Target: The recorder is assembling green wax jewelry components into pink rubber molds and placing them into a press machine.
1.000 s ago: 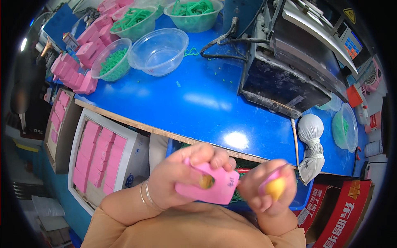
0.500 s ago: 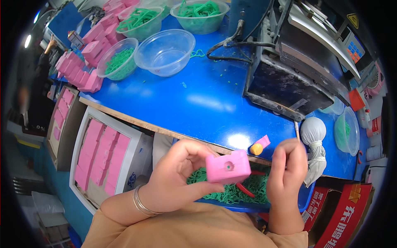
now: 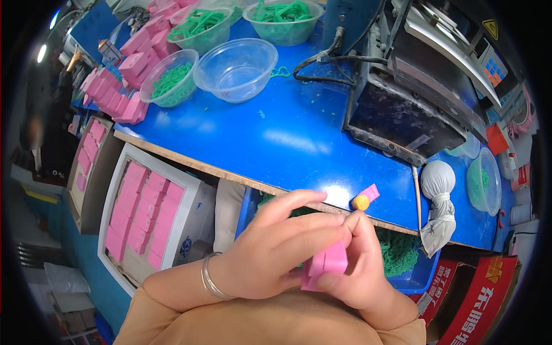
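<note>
Close to my body, both hands hold a pink block. My left hand lies across its upper left side, the index finger raised off it and the other fingers bent over it. My right hand grips the other side with thumb and fingers. The fingers cover much of the block, and its hole is out of sight. Under the hands, a blue tray holds tangled green rubbery strands. Just past the fingertips, a small yellow round piece with a pink tab lies near the table edge.
A tied grey cloth bundle and thin wooden stick lie right, below a dark machine. Clear bowls, some with green pieces, stand at the back. Pink blocks fill a box at left and pile behind.
My right hand has moved left and taken hold of the block, which has turned and come lower. My left hand has shifted from beside the block to over it.
</note>
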